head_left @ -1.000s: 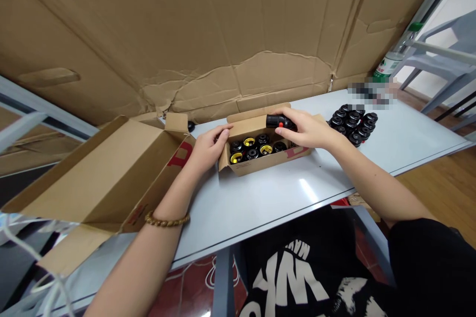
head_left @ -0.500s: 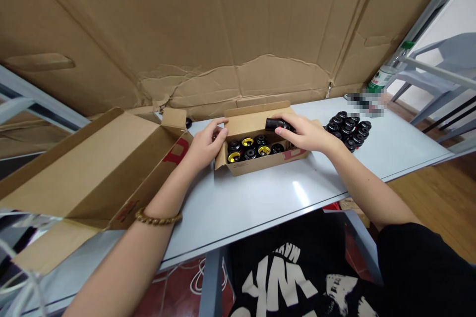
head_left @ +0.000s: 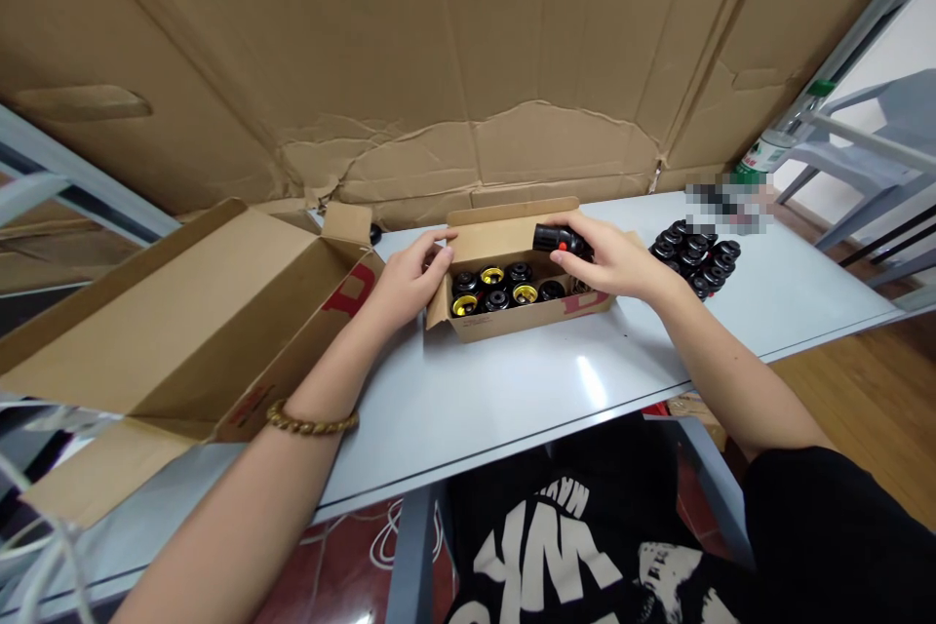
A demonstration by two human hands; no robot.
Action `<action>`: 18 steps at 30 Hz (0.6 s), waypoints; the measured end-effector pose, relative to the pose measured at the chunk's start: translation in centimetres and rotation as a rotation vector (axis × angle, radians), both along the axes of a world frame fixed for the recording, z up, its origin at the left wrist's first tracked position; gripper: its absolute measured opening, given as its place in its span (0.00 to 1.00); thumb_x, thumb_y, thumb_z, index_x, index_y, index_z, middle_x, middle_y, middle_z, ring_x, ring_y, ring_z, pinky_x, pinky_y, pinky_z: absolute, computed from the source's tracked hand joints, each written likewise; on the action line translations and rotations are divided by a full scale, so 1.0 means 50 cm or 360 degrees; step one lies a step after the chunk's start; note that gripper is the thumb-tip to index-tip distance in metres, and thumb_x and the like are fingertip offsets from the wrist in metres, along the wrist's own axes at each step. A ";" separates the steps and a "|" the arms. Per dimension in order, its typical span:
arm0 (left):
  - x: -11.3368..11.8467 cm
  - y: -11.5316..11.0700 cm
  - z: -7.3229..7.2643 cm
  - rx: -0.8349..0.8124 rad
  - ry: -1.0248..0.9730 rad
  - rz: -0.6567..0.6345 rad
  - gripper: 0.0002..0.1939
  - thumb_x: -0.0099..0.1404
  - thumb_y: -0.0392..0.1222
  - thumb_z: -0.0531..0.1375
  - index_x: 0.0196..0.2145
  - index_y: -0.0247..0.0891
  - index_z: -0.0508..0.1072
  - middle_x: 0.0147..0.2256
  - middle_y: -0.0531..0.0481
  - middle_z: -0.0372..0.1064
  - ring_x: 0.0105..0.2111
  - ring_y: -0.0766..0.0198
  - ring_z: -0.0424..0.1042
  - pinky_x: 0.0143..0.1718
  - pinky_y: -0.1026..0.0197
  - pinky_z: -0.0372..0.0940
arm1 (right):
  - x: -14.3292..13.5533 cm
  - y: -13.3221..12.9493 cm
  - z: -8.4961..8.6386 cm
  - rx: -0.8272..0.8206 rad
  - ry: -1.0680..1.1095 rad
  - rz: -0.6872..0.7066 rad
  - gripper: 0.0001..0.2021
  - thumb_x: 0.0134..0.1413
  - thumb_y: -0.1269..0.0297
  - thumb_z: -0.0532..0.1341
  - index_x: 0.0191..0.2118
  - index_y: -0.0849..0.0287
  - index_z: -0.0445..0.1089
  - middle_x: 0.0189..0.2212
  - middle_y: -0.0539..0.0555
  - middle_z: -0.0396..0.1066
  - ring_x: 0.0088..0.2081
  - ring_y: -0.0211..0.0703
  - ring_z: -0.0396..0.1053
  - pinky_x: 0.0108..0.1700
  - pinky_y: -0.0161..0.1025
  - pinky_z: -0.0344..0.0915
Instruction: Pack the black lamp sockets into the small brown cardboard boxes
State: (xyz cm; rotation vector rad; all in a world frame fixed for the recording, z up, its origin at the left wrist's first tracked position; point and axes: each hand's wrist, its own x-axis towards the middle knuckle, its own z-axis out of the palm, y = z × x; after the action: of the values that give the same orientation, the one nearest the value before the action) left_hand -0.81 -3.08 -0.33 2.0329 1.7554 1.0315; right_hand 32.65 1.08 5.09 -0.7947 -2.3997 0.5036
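Observation:
A small open cardboard box [head_left: 512,322] stands on the table, holding several black round-topped pieces [head_left: 496,299], some showing yellow rings. My left hand [head_left: 413,283] grips the left end of this box, thumb and fingers on either side of its edge. Over the box's right part, my right hand [head_left: 610,258] is closed around a black cylinder with a red button [head_left: 550,238]. The cylinder lies roughly sideways, its bare end toward the left; its other end is hidden in my fingers. Further right stands a cluster of similar black pieces [head_left: 694,253].
A larger open carton [head_left: 219,312] lies on the left part of the table [head_left: 468,400]. Behind the table rises a tall cardboard sheet [head_left: 468,49]. At the far right are a green-capped bottle [head_left: 779,141] and a grey plastic chair [head_left: 884,136].
My right hand has turned the black cylinder slightly, and its red button now shows more plainly. My left hand stays on the box end. The whole view has shifted a little.

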 end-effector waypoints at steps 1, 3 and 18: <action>0.000 -0.001 0.001 -0.0005 0.0002 -0.0002 0.31 0.75 0.59 0.53 0.63 0.38 0.78 0.50 0.41 0.81 0.50 0.46 0.77 0.55 0.50 0.70 | 0.000 0.000 0.000 0.0018 -0.0004 0.0000 0.24 0.70 0.54 0.59 0.64 0.60 0.71 0.57 0.64 0.80 0.53 0.59 0.78 0.57 0.54 0.73; 0.001 -0.002 0.004 -0.0023 0.0006 -0.0004 0.30 0.75 0.59 0.53 0.63 0.38 0.78 0.51 0.41 0.81 0.50 0.46 0.76 0.55 0.51 0.70 | 0.000 0.000 0.000 0.0021 -0.0023 -0.0016 0.24 0.70 0.54 0.59 0.64 0.59 0.72 0.56 0.64 0.81 0.52 0.59 0.78 0.56 0.54 0.73; 0.003 -0.003 0.008 -0.0050 0.0014 -0.0023 0.30 0.76 0.59 0.52 0.63 0.38 0.77 0.51 0.41 0.81 0.49 0.47 0.77 0.52 0.51 0.70 | 0.005 -0.004 0.012 -0.0113 0.0012 -0.0060 0.23 0.71 0.49 0.58 0.62 0.56 0.72 0.60 0.62 0.79 0.58 0.61 0.76 0.62 0.58 0.70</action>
State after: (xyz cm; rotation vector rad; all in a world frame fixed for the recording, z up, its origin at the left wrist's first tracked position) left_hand -0.67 -3.22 0.07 2.0313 1.7475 0.9861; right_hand 32.90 0.89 5.67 -0.8657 -2.3666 0.5782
